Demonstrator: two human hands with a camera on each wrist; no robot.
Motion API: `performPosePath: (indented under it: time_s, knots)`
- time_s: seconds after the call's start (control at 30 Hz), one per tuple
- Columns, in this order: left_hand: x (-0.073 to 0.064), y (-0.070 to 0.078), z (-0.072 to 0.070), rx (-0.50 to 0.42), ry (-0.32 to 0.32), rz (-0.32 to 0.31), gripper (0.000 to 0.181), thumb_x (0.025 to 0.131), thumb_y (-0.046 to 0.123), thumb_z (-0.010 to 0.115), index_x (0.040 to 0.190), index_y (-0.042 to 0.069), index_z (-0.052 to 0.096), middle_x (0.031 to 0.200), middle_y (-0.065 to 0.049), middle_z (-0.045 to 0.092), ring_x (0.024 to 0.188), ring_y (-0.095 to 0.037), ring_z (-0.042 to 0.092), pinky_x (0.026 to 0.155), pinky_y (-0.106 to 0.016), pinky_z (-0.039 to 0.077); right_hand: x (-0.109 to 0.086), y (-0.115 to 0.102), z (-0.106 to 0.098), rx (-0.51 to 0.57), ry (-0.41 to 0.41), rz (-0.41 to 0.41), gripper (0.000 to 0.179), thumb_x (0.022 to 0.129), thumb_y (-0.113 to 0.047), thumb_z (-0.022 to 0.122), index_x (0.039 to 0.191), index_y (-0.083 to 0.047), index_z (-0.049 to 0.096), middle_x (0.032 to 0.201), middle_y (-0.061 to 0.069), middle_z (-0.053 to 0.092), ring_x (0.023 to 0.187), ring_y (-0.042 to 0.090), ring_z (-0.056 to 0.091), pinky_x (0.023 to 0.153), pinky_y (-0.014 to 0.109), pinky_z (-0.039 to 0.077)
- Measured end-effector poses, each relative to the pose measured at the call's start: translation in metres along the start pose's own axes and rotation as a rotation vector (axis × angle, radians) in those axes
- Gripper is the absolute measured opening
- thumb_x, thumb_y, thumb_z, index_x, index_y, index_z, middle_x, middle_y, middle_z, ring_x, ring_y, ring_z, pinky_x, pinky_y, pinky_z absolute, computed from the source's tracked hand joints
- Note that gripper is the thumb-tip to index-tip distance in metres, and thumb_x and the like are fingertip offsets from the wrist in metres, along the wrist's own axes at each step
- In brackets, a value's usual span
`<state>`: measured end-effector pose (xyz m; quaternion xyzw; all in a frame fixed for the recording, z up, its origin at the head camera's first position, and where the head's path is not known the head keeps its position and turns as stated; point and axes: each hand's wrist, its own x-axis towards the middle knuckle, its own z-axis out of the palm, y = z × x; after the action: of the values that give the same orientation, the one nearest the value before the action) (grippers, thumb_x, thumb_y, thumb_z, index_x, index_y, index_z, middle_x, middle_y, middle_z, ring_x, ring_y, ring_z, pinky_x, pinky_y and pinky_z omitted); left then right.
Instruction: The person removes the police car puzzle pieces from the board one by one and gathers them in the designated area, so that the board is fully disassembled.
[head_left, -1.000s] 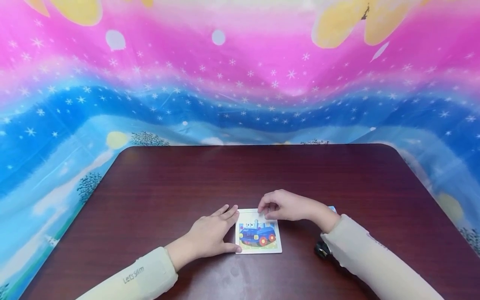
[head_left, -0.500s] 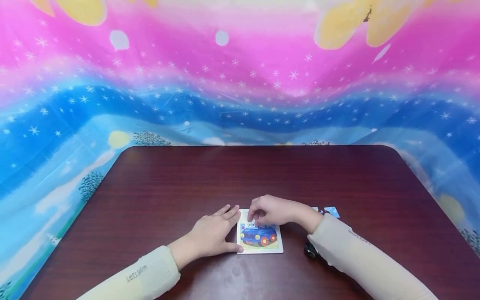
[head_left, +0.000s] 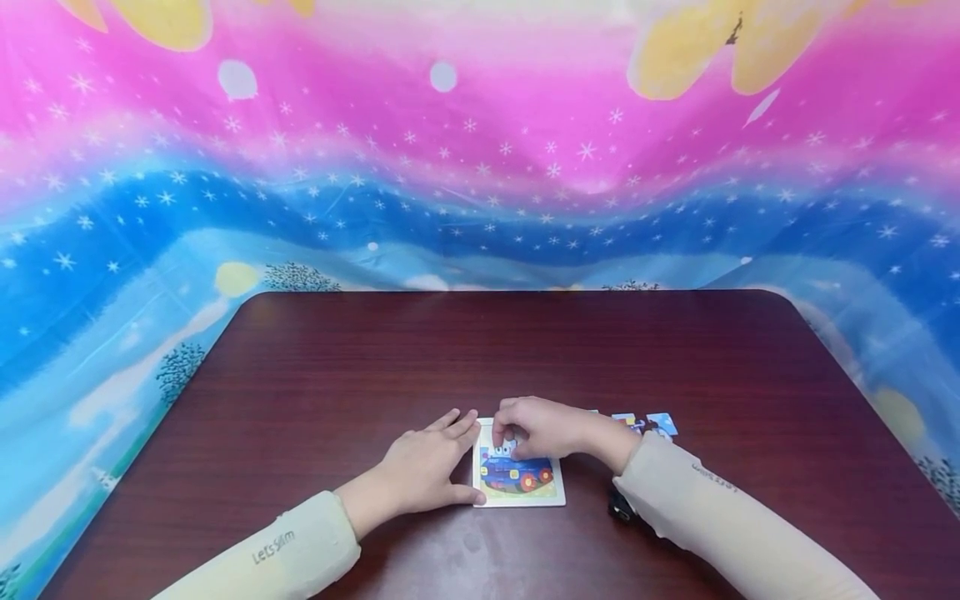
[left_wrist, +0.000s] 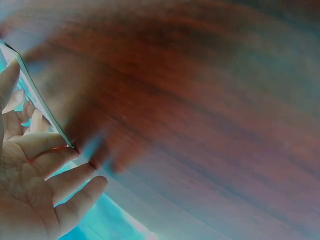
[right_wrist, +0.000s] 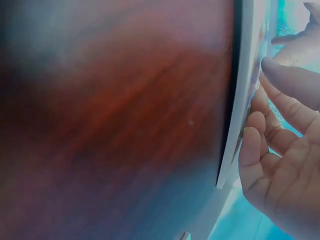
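Note:
A square jigsaw puzzle board [head_left: 525,503] with a pale frame and a blue cartoon truck picture lies on the table. My left hand [head_left: 420,471] steadies its left side, thumb at the near corner and straight fingers at the far one. Over the upper part of the picture, my right hand [head_left: 555,425] bends down with thumb and index finger around a puzzle piece [head_left: 502,451] showing the truck's eyes. The right wrist view has the right fingertips right at the board's face. The left wrist view shows the left fingers along the board's edge [left_wrist: 45,107].
Several loose puzzle pieces [head_left: 662,423] lie on the dark wooden table [head_left: 375,358], beyond and partly behind the right forearm. A black device [head_left: 621,505] sits under the right wrist. A colourful curtain [head_left: 480,167] hangs behind the table.
My right hand has shifted left and slightly nearer across the board, its fingertips now at the truck's eyes. More loose pieces show behind the right forearm. The left hand keeps its place.

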<state>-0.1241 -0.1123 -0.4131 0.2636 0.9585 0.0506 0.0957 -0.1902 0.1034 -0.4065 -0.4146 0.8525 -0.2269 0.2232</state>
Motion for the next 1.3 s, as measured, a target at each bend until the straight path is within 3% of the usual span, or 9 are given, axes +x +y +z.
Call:
performPosePath:
  time_s: [0.4, 0.7, 1.07, 1.3]
  knots:
    - [-0.0022, -0.0007, 0.0, -0.046, -0.01, -0.024, 0.094, 0.076, 0.068, 0.072, 0.148, 0.012, 0.048, 0.159, -0.002, 0.04, 0.148, -0.025, 0.036, 0.092, -0.06, 0.052, 0.0018, -0.0057, 0.0061, -0.063, 0.025, 0.037, 0.02, 0.081, -0.004, 0.075, 0.092, -0.018, 0.064, 0.088, -0.004, 0.054, 0.08, 0.006, 0.046, 0.077, 0.022, 0.043]
    - [0.0014, -0.0024, -0.0011, -0.051, -0.008, -0.017, 0.087, 0.08, 0.064, 0.07, 0.148, 0.013, 0.049, 0.158, 0.0, 0.041, 0.147, -0.024, 0.038, 0.096, -0.054, 0.053, -0.0005, -0.0048, 0.0064, -0.037, 0.05, 0.027, 0.021, 0.081, -0.002, 0.075, 0.091, -0.017, 0.064, 0.087, -0.004, 0.054, 0.08, 0.008, 0.048, 0.075, 0.021, 0.043]
    - [0.0019, -0.0029, -0.0017, -0.061, 0.005, -0.022, 0.087, 0.079, 0.063, 0.072, 0.146, 0.013, 0.051, 0.156, 0.0, 0.044, 0.146, -0.024, 0.04, 0.096, -0.053, 0.053, -0.0013, -0.0059, 0.0011, 0.088, 0.069, -0.005, 0.012, 0.085, -0.005, 0.074, 0.088, -0.013, 0.066, 0.088, 0.0, 0.061, 0.075, 0.007, 0.051, 0.069, 0.019, 0.045]
    - [0.0023, -0.0029, -0.0021, -0.062, 0.009, -0.021, 0.087, 0.079, 0.064, 0.072, 0.146, 0.013, 0.052, 0.156, 0.0, 0.044, 0.146, -0.024, 0.039, 0.095, -0.053, 0.054, -0.0003, -0.008, 0.0005, 0.198, 0.051, -0.003, 0.012, 0.086, -0.005, 0.074, 0.083, -0.012, 0.065, 0.075, -0.008, 0.06, 0.07, 0.003, 0.053, 0.066, 0.019, 0.047]
